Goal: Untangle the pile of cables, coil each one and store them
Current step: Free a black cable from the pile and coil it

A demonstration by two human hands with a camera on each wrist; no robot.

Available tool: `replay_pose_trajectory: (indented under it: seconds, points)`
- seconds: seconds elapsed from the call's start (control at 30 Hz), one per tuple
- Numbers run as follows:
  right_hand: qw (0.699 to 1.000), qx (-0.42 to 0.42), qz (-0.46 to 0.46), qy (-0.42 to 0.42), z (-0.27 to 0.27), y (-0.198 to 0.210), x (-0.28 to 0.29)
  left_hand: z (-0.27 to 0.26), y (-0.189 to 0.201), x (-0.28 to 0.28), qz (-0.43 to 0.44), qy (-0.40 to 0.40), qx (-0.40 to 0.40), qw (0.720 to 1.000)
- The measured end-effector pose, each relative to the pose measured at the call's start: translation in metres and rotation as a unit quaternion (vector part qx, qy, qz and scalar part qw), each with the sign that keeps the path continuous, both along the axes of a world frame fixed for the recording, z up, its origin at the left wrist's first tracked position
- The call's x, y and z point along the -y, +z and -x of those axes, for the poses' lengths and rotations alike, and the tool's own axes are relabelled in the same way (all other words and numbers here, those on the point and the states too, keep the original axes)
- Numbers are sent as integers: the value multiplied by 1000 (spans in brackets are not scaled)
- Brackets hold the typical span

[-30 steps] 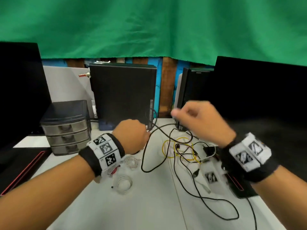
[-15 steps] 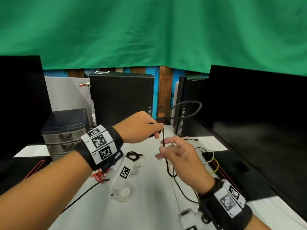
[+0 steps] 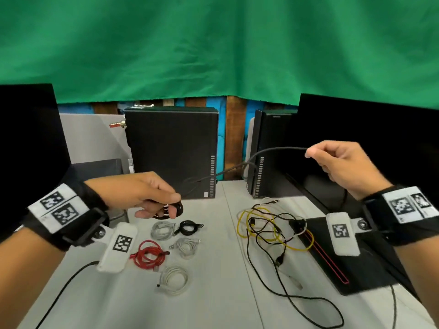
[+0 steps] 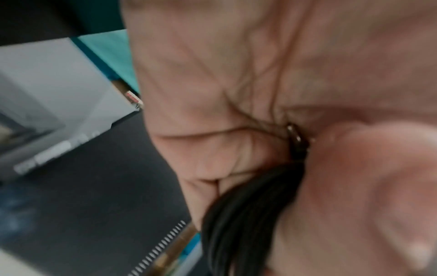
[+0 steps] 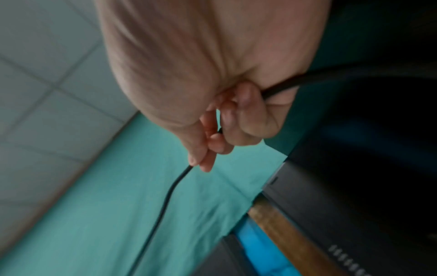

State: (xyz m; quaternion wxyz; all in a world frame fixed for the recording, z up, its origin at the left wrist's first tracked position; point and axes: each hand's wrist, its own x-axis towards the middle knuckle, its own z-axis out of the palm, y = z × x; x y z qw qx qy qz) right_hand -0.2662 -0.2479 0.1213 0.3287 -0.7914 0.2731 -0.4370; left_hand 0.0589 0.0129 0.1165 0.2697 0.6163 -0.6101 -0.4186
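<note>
Left hand [image 3: 145, 193] grips a coiled part of the black cable [image 3: 240, 165] above the table [image 3: 221, 293]; right hand [image 3: 342, 166] pinches its free length, raised far right. Tangled pile [image 3: 273, 227] lies right of centre.

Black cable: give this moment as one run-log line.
left hand grips black cable coil | right hand pinches free length, raised | five coiled cables on table | tangle remains

Both forearms extended forward, wrists banded.
Left hand [image 3: 145, 195]: low at 9 o'clock, fingers curled around a coiled black cable [image 3: 251, 160]. Right hand [image 3: 342, 167]: raised at 2 o'clock, thumb and forefinger pinching the same cable.
</note>
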Motion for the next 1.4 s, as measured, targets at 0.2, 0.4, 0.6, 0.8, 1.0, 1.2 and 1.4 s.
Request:
replay_pose_trajectory:
  seconds: [0.2,0.4,0.6,0.8,1.0,1.2,1.4]
  points:
    - [979,-195,39,51,-18,-33,-12,7,6,0,108,-109,-294,944]
    - [889,-301,-160,305,-11,-63,-28,-8,12,21,254,99,-536,799]
    - [883,-34,-294,364,3,-64,-24,-11,-27,43,226,337,-474,782]
    - [889,196,-352,219,-12,-53,-8,24,-54,57,161,352,-433,814]
    - [993,-22,-119,-2,-45,-70,-1,51,-35,62,183,281,-464,820]
    - [909,-329,146,-211,-31,-38,20,6,91,52,378,264,-507,728]
    - [905,-362,25,-220,-20,-2,34,-27,158,21,439,290,-516,676]
